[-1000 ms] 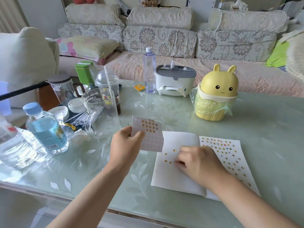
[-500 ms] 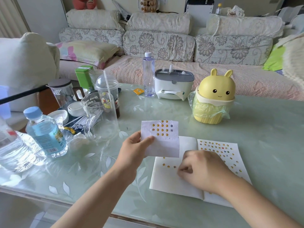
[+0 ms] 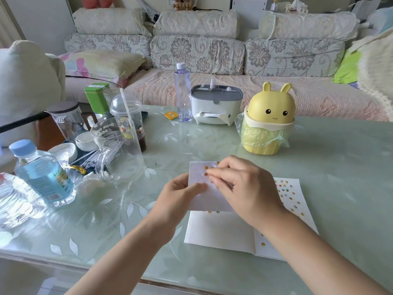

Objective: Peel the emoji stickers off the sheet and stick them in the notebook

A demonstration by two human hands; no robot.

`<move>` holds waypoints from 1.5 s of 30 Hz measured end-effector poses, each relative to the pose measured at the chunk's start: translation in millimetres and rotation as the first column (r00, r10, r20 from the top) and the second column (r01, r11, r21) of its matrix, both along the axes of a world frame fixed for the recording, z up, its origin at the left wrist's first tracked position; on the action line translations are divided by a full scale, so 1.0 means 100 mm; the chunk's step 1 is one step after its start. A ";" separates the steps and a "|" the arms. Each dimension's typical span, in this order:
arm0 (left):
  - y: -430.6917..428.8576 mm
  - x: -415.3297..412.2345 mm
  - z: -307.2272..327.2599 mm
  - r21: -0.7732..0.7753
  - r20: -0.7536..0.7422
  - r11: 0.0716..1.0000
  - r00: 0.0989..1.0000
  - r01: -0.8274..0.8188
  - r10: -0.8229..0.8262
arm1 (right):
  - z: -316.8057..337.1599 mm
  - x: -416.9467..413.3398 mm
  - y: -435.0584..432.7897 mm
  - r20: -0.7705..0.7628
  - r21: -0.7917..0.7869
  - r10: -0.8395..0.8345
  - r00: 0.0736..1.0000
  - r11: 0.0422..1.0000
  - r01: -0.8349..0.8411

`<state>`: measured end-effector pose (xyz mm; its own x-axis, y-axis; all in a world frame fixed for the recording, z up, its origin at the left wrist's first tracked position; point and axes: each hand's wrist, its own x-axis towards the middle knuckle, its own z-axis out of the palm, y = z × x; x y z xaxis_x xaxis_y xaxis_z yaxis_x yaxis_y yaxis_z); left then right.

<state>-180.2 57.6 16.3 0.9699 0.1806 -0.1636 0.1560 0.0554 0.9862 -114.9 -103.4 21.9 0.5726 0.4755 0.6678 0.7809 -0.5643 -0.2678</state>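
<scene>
**You work a sticker loose, with the sheet held just above the open notebook.**

Your right hand [image 3: 244, 188] is curled, thumb and forefinger tips pinched on an emoji sticker [image 3: 205, 173] near the sheet's top (too small to tell whether it has lifted). Your left hand [image 3: 180, 196] grips the sticker sheet [image 3: 202, 201] by its left edge, thumb on top, likely bracing it against the pull. Both forearms reach in from below. The notebook [image 3: 219, 231] lies open on the worktop [image 3: 329, 167], handy for placing, its right page already dotted.
</scene>
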 end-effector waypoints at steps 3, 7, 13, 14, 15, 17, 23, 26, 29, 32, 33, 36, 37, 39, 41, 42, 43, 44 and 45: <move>-0.02 -0.01 -0.01 -0.003 0.013 1.000 1.000 -0.003 0.003 | -0.02 0.04 -0.02 -0.006 -0.006 -0.003 1.000 1.000 0.003; 0.01 -0.01 -0.02 0.063 0.046 0.998 0.999 0.019 -0.022 | 0.00 0.04 -0.02 0.065 -0.027 0.006 0.998 1.000 -0.004; 0.07 -0.03 -0.02 0.245 0.126 0.969 0.990 0.029 -0.062 | 0.03 0.10 -0.07 0.150 -0.164 0.117 0.982 0.982 -0.092; 0.10 -0.02 -0.02 0.256 0.130 0.966 0.989 0.038 -0.074 | 0.04 0.10 -0.08 0.129 -0.170 0.139 0.982 0.979 -0.116; 0.12 -0.02 -0.04 0.262 0.131 0.964 0.987 0.053 -0.090 | 0.05 0.10 -0.09 0.103 -0.171 0.158 0.982 0.975 -0.139; 0.14 -0.03 -0.06 0.269 0.144 0.961 0.984 0.060 -0.102 | 0.05 0.07 -0.09 0.055 -0.179 0.179 0.982 0.970 -0.166; 0.14 -0.02 -0.10 0.423 0.193 0.906 0.975 0.018 -0.110 | 0.06 0.02 -0.09 -0.050 -0.134 0.150 0.987 0.979 -0.156; 0.13 0.00 -0.10 0.435 0.196 0.900 0.976 0.002 -0.097 | 0.06 0.03 -0.09 0.011 -0.142 0.144 0.989 0.980 -0.141; 0.14 0.00 -0.13 0.440 0.192 0.898 0.977 0.000 -0.094 | 0.06 0.04 -0.10 0.080 -0.149 0.152 0.985 0.979 -0.139; 0.16 0.01 -0.14 0.410 0.165 0.912 0.980 0.038 -0.114 | 0.05 0.05 -0.09 0.162 -0.155 0.142 0.977 0.981 -0.117; 0.16 0.01 -0.14 0.386 0.151 0.921 0.981 0.053 -0.120 | 0.05 0.05 -0.09 0.196 -0.158 0.139 0.971 0.981 -0.108; 0.12 -0.01 -0.09 0.313 0.133 0.945 0.981 0.093 -0.141 | 0.06 0.03 -0.08 0.255 -0.164 0.110 0.961 0.984 -0.069; 0.10 -0.02 -0.07 0.293 0.138 0.951 0.979 0.102 -0.148 | 0.07 0.02 -0.08 0.235 -0.152 0.097 0.967 0.986 -0.062; 0.09 -0.03 -0.04 0.247 0.149 0.963 0.978 0.107 -0.147 | 0.12 -0.01 -0.08 0.077 -0.112 0.040 0.996 0.993 -0.031; 0.12 -0.03 -0.03 0.205 0.141 0.974 0.981 0.100 -0.130 | 0.17 0.00 -0.10 -0.173 -0.094 -0.038 0.984 0.995 0.022; 0.13 -0.04 -0.02 0.220 0.142 0.971 0.982 0.091 -0.124 | 0.18 0.02 -0.12 -0.279 -0.085 -0.037 0.960 0.996 0.013; 0.14 -0.03 -0.03 0.300 0.151 0.951 0.981 0.072 -0.122 | 0.19 0.04 -0.15 -0.360 -0.078 -0.024 0.933 0.997 -0.004; 0.15 -0.03 -0.05 0.440 0.171 0.897 0.978 0.035 -0.122 | 0.19 0.05 -0.18 -0.387 -0.099 -0.014 0.922 0.995 -0.026; 0.17 -0.04 -0.06 0.598 0.204 0.801 0.970 -0.019 -0.130 | 0.20 0.06 -0.19 -0.362 -0.143 -0.015 0.932 0.989 -0.040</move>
<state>-184.0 74.3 10.2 0.9771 0.1144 0.1795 -0.0877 -0.5521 0.8292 -109.4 -122.8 41.7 0.7553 0.5602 0.3401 0.6539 -0.6093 -0.4486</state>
